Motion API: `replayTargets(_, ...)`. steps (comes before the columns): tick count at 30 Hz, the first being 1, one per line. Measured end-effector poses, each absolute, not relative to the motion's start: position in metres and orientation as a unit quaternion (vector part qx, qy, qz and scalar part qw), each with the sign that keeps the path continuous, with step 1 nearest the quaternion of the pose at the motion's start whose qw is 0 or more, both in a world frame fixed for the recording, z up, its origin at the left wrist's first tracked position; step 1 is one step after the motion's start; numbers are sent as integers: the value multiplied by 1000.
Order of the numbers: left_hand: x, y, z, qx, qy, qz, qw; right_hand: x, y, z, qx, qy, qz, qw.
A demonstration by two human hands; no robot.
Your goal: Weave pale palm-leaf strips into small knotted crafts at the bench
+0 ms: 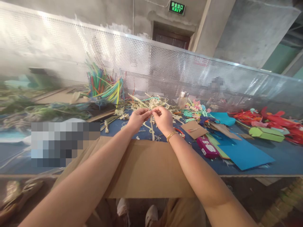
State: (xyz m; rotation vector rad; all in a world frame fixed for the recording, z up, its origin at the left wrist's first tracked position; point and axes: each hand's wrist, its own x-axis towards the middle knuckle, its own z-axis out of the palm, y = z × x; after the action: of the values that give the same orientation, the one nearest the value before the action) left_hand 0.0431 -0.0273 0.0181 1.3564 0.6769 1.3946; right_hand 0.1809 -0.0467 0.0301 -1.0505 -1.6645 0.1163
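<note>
My left hand (139,119) and my right hand (163,118) meet fingertip to fingertip above the blue table (132,130). Both are closed in a pinch around a thin pale strip (152,128), which looks like dried leaf or straw and dangles below my fingers. The exact grip point is hidden by the fingertips. Just behind my hands lies a loose heap of similar pale strips (155,102). A brown cardboard sheet (151,168) extends over the table's front edge, under my forearms.
Bundled coloured stems (104,83) stand at back left. A glass jar (182,100) is behind my right hand. Rightward lie a purple box (207,147), a blue sheet (246,153), a green paper shape (266,134) and red pieces (279,123). A perforated metal screen (165,69) borders the back.
</note>
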Motion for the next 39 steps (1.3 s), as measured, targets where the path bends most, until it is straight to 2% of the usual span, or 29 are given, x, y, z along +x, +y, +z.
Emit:
replayTargets(4,43,-26,17,537,281,585,539,183,-50,35,-423,-735,-12,529)
replayTargets(8,40,-24,19,445,250,588,628,186,-53,41,-380,-795,-94,464)
replayTargets(11,38,-23,21,399,234,569,680,187,-52,43,-350,-828,-125,421)
replayTargets(14,37,-21,22,381,235,560,697,188,-51,44,-327,-839,-138,413)
replayTargets(19,37,-22,19,420,249,570,661,188,-48,39,-352,-814,-107,449)
replayTargets(27,35,-20,17,589,313,551,501,193,-39,33,-404,-748,-99,517)
replayTargets(33,33,-25,21,627,330,537,457,195,-33,31,-416,-757,3,504)
replayTargets(39,37,-24,18,607,306,568,465,184,-27,20,-382,-679,196,595)
